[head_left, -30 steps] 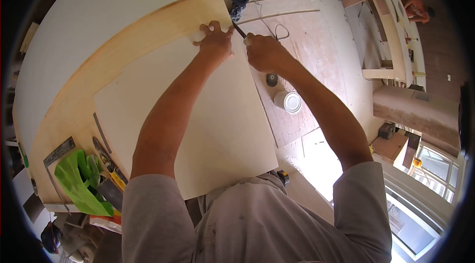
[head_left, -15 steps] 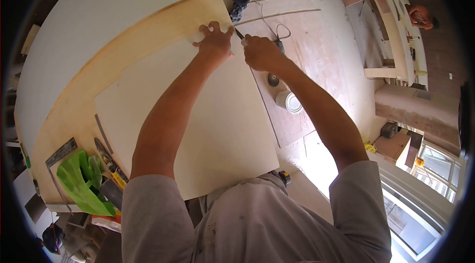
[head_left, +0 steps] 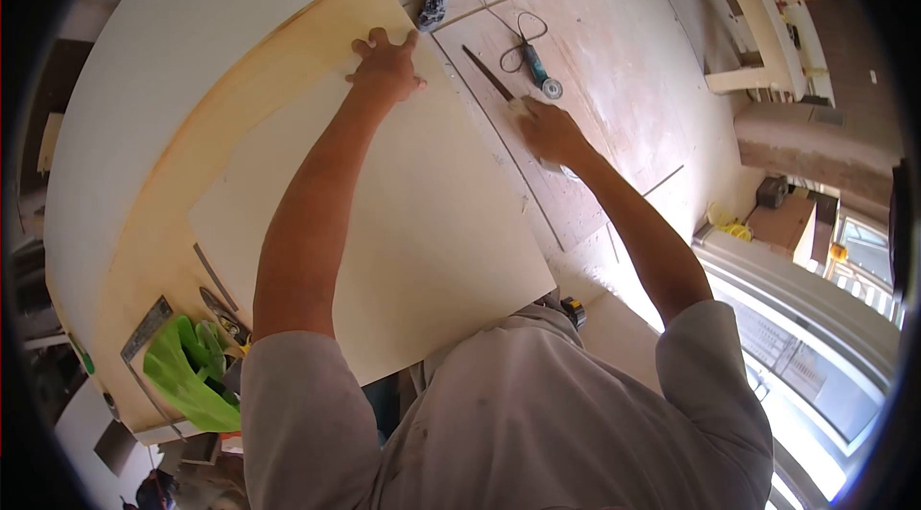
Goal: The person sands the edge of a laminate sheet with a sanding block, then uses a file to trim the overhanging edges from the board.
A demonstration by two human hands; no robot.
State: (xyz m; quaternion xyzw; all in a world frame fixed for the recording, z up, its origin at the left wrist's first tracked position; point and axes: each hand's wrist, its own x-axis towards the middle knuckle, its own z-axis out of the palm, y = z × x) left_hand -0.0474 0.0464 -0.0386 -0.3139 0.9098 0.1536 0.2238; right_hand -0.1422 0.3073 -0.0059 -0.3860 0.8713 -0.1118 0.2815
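A large pale board (head_left: 403, 222) lies in front of me on a wooden worktop (head_left: 240, 97). My left hand (head_left: 387, 71) rests flat near the board's far right corner, fingers spread and holding nothing. Off the board's right edge, my right hand (head_left: 554, 133) is closed round the handle of a long, dark, narrow file (head_left: 487, 71). The file points away from me and to the left, and is apart from the board. My fingers hide most of its handle.
On the floor to the right lies an angle grinder (head_left: 539, 69) with its cord. Left on the worktop are a metal square (head_left: 146, 326), a green bag (head_left: 187, 376) and pliers (head_left: 224, 313). Another person's shoe (head_left: 434, 8) shows beyond the far corner. A tape measure (head_left: 573, 311) is by my waist.
My right hand has drawn the file away from the board's edge, to the right and towards me. My left hand stays spread on the board. The view has shifted slightly.
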